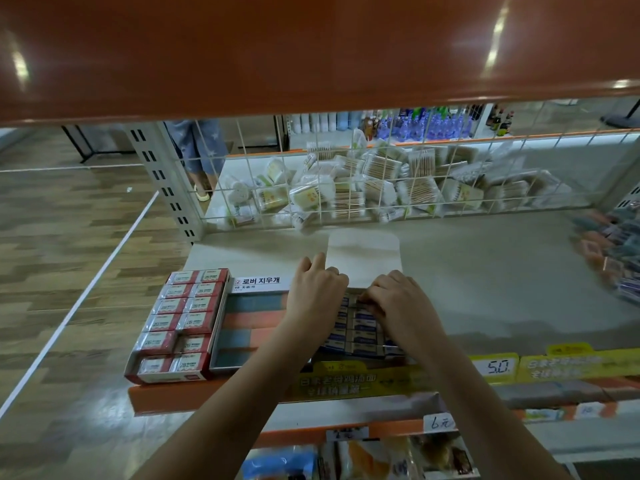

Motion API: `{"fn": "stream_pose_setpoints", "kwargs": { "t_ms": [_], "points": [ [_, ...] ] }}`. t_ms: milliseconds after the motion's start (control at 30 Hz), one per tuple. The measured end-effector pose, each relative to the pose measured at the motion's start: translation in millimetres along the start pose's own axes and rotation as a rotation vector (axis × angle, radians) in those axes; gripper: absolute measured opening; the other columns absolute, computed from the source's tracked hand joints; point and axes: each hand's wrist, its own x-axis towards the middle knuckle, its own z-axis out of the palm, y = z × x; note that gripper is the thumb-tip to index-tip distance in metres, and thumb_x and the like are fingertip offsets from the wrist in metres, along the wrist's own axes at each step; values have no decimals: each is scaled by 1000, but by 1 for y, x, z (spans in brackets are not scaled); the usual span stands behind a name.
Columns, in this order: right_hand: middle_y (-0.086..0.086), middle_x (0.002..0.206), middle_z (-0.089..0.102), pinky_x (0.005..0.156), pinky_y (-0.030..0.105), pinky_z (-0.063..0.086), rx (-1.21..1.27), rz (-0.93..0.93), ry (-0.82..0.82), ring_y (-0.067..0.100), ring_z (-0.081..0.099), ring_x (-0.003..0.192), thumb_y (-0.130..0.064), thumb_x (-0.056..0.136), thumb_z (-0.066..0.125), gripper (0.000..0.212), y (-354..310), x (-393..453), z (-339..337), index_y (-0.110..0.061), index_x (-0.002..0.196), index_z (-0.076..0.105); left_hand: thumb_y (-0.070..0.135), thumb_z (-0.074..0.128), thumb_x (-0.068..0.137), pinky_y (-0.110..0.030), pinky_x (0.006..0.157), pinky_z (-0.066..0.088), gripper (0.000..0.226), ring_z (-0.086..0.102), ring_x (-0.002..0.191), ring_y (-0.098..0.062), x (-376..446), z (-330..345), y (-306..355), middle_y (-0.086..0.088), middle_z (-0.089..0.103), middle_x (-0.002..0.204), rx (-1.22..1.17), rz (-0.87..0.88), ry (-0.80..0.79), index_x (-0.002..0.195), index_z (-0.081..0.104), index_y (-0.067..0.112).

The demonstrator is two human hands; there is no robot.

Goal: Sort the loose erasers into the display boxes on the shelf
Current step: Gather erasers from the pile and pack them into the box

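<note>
Three display boxes stand side by side at the shelf's front left. The red box point(180, 323) is full of red-and-white wrapped erasers. The middle box point(242, 327) holds blue and pink bar erasers. The right box point(360, 337) holds blue-and-white wrapped erasers in rows. My left hand point(315, 296) lies over the boundary between the middle and right boxes, fingers bent down at the box's back edge. My right hand point(398, 299) rests on the back row of blue-and-white erasers, fingers curled onto them. What the fingertips hold is hidden.
A white upright box flap point(363, 258) stands behind my hands. A wire grid point(381, 178) closes the shelf's back, with cotton-swab packs behind it. Loose packets point(613, 254) pile at the far right. Yellow price tags point(495, 367) line the shelf edge. An orange shelf point(311, 50) hangs overhead.
</note>
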Motion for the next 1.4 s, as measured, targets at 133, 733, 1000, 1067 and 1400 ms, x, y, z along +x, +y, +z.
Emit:
{"fn": "stream_pose_setpoints", "kwargs": {
  "t_ms": [133,733,1000,1067,1400],
  "points": [
    [0,101,65,86,27,39,28,102,49,18,54,97,-18,88,60,15,5,-1,-11,-15,101,67,17,53,91,-31,86,29,12,41,107,-22,-3,6,-6,3,62,102,-41,-11,6,101,59,17],
    [3,103,64,67,24,35,217,519,-70,8,48,64,-22,93,55,22,12,-9,-24,-12,112,61,26,52,91,-31,77,45,16,56,90,-18,-28,9,-53,2,66,92,-440,-138,-2,99,65,19],
    [4,95,66,72,26,43,179,562,-45,19,60,88,-23,91,56,19,22,-19,-53,-12,104,65,36,48,94,-35,87,42,31,52,107,-24,-3,-18,-25,-4,59,113,-360,-48,62,118,48,17],
    [4,97,67,76,29,44,150,572,-4,20,61,90,-24,90,57,19,36,-31,-67,-12,103,66,37,46,95,-36,89,42,32,49,111,-25,11,-27,3,-5,57,117,-357,29,50,120,49,17],
    [11,104,63,83,36,45,-33,692,110,29,58,100,-22,89,56,21,168,-159,-133,-11,105,64,40,48,92,-32,91,36,30,48,116,-20,58,-44,220,3,55,122,-376,457,91,118,53,28]
  ]
}}
